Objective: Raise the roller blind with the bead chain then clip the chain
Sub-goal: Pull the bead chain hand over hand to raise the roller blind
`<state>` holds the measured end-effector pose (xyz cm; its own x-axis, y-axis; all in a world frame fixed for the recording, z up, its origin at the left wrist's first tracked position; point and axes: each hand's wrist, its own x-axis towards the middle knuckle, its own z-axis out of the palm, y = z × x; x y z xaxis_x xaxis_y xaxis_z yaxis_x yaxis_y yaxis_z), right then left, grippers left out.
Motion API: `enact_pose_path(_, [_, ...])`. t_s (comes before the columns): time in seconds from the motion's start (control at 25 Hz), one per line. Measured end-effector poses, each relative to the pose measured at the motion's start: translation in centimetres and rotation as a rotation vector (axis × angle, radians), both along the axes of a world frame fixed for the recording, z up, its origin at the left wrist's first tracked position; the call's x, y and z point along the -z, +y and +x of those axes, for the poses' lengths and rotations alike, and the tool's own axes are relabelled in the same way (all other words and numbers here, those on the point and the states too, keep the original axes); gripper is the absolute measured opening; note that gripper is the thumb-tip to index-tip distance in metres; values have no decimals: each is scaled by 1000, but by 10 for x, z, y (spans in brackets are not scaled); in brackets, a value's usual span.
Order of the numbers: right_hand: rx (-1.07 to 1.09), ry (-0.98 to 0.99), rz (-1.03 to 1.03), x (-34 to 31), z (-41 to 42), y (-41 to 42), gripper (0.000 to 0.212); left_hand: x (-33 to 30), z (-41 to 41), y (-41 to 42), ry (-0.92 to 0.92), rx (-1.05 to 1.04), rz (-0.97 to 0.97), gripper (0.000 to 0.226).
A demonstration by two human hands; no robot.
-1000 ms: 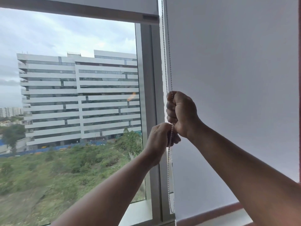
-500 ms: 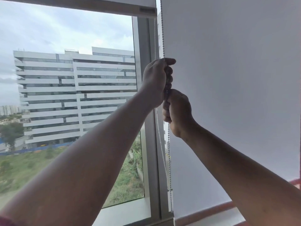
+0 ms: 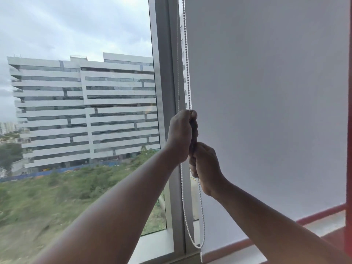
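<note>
Beside the grey window frame [image 3: 163,73], both arms reach toward twelve o'clock, left hand [image 3: 180,136] fisted above right hand [image 3: 204,164], each gripping the bead chain [image 3: 187,63] hanging along the white roller blind [image 3: 266,92].

White bead chain [image 3: 187,73], plain pale grey roller blind [image 3: 266,92], grey window frame [image 3: 163,73], red sill trim [image 3: 320,214]

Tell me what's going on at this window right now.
A person is working a bead chain beside a white roller blind. Both hands grip the chain, the left hand stacked just above the right hand. The blind hangs low over the right pane, and the chain's loop dangles free below.
</note>
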<state>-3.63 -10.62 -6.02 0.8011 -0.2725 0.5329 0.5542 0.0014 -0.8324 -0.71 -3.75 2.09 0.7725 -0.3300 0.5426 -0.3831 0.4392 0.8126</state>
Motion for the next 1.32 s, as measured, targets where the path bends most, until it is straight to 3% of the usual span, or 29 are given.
enact_pose_path(0.36, [-93,104,12,47,1,-5,53,48,6,0,9,-14,23,28])
enact_pose_path(0.56, [153,190,-254,26,-16,-6,29,45,8,9,2,24,37,32])
enact_pose_path(0.68, [269,-16,-143,-28,-23,-3,25,46,6,11,-6,33,42,36])
enact_pose_path(0.84, [-11,-81,84,-105,-22,-1,35,44,-3,9,-17,57,58,35])
enact_pose_path(1.0, [-156,-59,108,-110,-15,1,37,45,-9,11,-55,32,103,43])
enact_pose_path(1.32, [-59,-40,96,-113,-16,-1,37,42,-10,17,-128,1,266,25])
